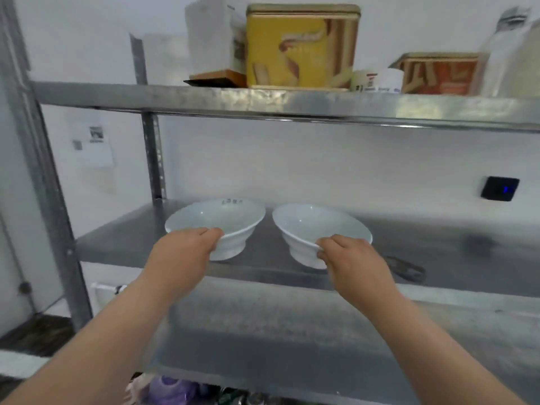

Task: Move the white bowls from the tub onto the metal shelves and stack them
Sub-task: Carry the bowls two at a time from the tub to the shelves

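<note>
Two white bowls are side by side at the front of the middle metal shelf. My left hand grips the near rim of the left bowl, which is tilted toward me. My right hand pinches the near rim of the right bowl, also tilted. Whether the bowls' bases touch the shelf cannot be told. The tub is out of view.
The upper shelf carries a yellow tin, an orange tin, small jars and a white box. A dark object lies on the middle shelf right of the bowls. A black wall device sits far right. Coloured items show below.
</note>
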